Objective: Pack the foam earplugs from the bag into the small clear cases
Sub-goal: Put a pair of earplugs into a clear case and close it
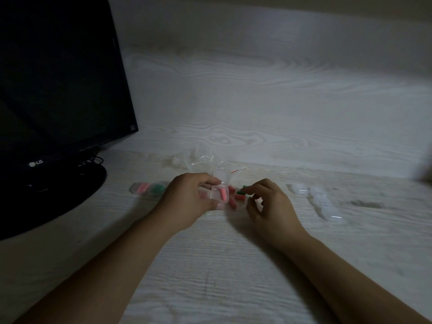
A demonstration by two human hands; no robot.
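My left hand (187,199) holds a small clear case (219,192) with its lid up and a pink earplug inside. Just to its right, my right hand (268,204) hovers with curled fingers over loose pink and green earplugs (238,197) on the table; whether its fingertips pinch one is unclear. The crumpled clear bag (201,160) lies behind the hands. Two filled cases (147,188), one with pink plugs and one with green, sit left of my left hand.
A row of empty clear cases (322,202) lies to the right on the pale wood-grain table (233,265). A black monitor (58,78) on a round stand fills the left side, with cables at its base. A wall rises close behind.
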